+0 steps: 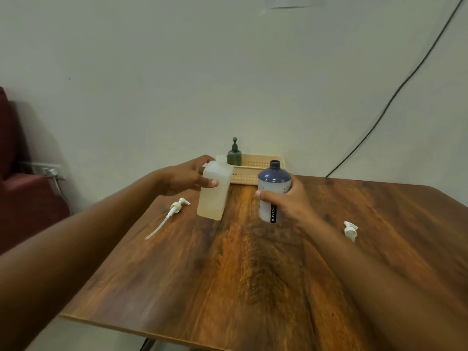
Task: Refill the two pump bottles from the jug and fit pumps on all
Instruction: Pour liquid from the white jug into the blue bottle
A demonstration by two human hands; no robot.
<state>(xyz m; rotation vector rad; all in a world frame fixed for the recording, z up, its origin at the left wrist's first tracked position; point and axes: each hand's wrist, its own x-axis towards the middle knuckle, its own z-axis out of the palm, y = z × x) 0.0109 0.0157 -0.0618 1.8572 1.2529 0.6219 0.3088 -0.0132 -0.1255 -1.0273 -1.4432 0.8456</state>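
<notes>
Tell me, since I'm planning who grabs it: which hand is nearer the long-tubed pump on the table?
Left. The left hand, holding the jug, is just above and right of the pump. The right hand, gripping the blue bottle, is farther right, beyond the jug.

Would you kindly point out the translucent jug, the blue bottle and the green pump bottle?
translucent jug [214, 196]: head view, middle of its body.
blue bottle [274, 176]: head view, its dark shoulder.
green pump bottle [234, 157]: head view, its body, in the basket.
</notes>
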